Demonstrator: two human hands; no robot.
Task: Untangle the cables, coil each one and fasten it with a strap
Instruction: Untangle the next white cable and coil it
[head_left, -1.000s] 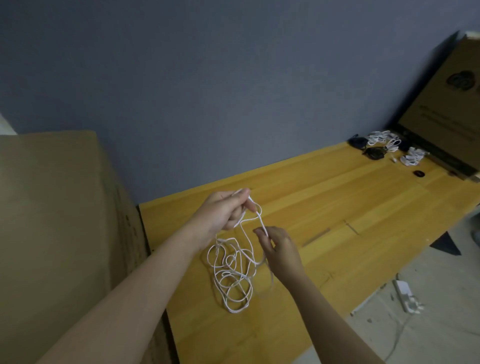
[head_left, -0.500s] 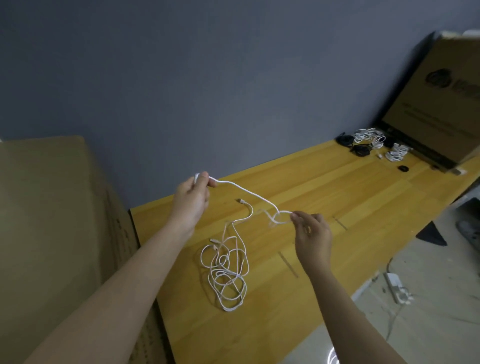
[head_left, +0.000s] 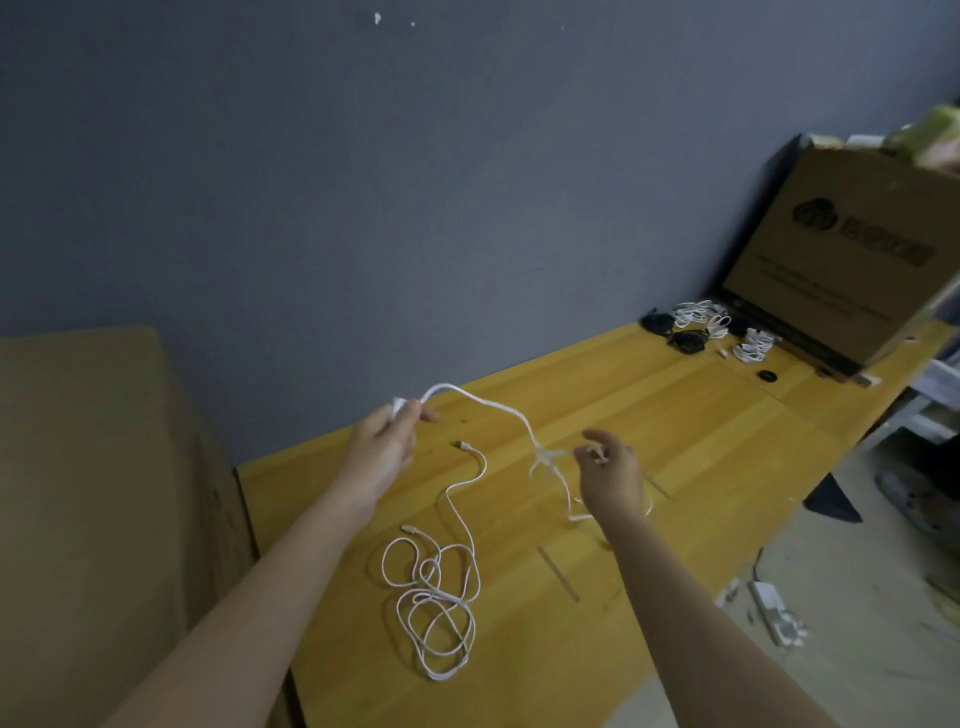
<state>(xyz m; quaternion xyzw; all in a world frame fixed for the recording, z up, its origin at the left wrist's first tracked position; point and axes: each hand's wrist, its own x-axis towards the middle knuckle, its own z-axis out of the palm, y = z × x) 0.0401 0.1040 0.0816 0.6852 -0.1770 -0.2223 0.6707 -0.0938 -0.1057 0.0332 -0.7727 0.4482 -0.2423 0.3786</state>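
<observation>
A white cable stretches in the air between my two hands above the wooden table. My left hand pinches its plug end, raised at the left. My right hand pinches the cable further along, where it kinks and hangs down in a blurred loop under my wrist. A second white cable lies in a loose tangle on the table below and between my forearms, with both its plugs free.
A large cardboard box stands at the table's left end. Another cardboard box leans at the far right, with several coiled white and black cables in front of it. A power strip lies on the floor.
My hands have drawn apart, the left one going up and left, pulling one cable out of the tangle and stretching it. The other cable has settled on the table.
</observation>
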